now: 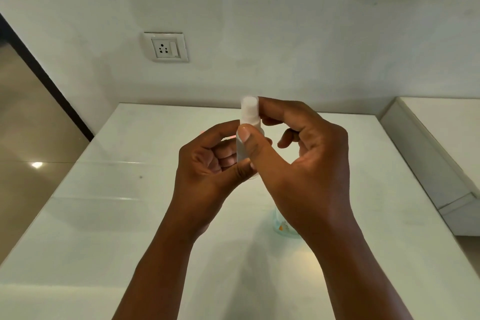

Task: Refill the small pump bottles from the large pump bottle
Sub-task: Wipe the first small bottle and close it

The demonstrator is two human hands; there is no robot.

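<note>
Head view caught both hands up over the desk: left hand gripped the small pump bottle upright, right hand pinched its cap. Looked like uncapping; next, probably, a twist-off. Behind the right wrist stood a clear bottle, half hidden.

A home room; white counter, wall socket (tiled floor).

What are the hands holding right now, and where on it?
A small pump bottle: the left hand grips its body, the right hand pinches its white cap at the top.
</note>
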